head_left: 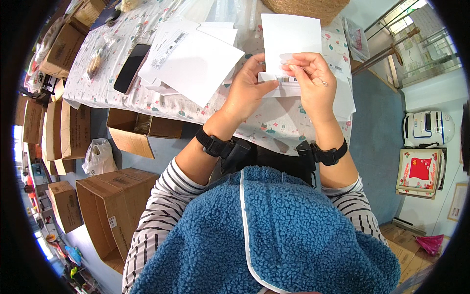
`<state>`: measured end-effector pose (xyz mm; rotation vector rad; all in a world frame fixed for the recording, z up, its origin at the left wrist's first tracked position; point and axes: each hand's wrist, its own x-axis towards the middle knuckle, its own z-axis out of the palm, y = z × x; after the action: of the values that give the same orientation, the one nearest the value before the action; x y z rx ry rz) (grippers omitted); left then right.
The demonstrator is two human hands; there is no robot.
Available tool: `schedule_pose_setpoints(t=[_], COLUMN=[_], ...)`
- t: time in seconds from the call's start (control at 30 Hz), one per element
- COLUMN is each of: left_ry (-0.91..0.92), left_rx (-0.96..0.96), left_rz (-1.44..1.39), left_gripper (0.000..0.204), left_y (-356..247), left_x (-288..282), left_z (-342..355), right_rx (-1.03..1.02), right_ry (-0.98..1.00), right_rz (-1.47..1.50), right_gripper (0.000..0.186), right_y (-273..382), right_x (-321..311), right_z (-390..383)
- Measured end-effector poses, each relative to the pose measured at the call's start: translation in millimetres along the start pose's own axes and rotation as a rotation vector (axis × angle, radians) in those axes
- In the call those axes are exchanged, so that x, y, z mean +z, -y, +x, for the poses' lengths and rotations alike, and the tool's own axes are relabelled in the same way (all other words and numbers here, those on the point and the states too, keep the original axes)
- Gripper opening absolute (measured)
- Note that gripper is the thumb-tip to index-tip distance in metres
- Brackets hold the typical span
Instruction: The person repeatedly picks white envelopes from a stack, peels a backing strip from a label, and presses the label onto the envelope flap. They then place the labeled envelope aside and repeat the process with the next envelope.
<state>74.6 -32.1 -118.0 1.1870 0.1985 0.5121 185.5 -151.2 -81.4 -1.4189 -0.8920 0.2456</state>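
A white sheet of paper (291, 36) lies on the table in front of me, with a barcode strip (290, 87) across its near end. My left hand (248, 87) grips the sheet's left edge, its thumb pressed on the strip beside the barcode. My right hand (316, 84) is closed in a pinch over the right part of the strip. From its fingers sticks out a thin metal rod (323, 83) with a small loop at the end; its other end is hard to make out. More white sheets (345, 90) lie partly under and beside my right hand.
Left of my hands lies a stack of white labelled sheets (196, 59), with a black phone (132, 68) beside it. A woven basket (306, 6) stands at the far edge of the patterned tablecloth (279, 125). Cardboard boxes (115, 201) and a white plastic bag (99, 156) sit on the floor at left.
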Motion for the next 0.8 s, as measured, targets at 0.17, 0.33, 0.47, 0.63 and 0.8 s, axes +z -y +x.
schedule_pose_setpoints(t=[0.17,0.33,0.47,0.63,0.8], left_ry=[-0.002,-0.011,-0.006,0.005,0.016], left_rx=[0.0,-0.003,-0.007,0.018,0.034], left_rz=[-0.017,0.03,0.041,0.005,-0.022], left_gripper=[0.059,0.058,0.057,0.057,0.058], left_y=[0.3,-2.5,-3.2,-0.2,0.7], left_x=[0.5,2.1,1.3,-0.3,-0.7], left_z=[0.4,-1.1,-2.9,0.1,0.2], right_rx=[-0.023,-0.101,-0.233,-0.143,0.041], right_ry=[0.002,-0.03,-0.013,-0.017,-0.015], right_rz=[-0.047,-0.235,-0.532,-0.316,0.078], right_gripper=[0.016,0.01,0.01,0.007,0.005], right_y=[-1.2,1.9,5.6,5.7,2.0], right_x=[1.3,3.9,4.8,7.7,4.2], right_z=[0.2,0.1,0.3,0.5,2.1])
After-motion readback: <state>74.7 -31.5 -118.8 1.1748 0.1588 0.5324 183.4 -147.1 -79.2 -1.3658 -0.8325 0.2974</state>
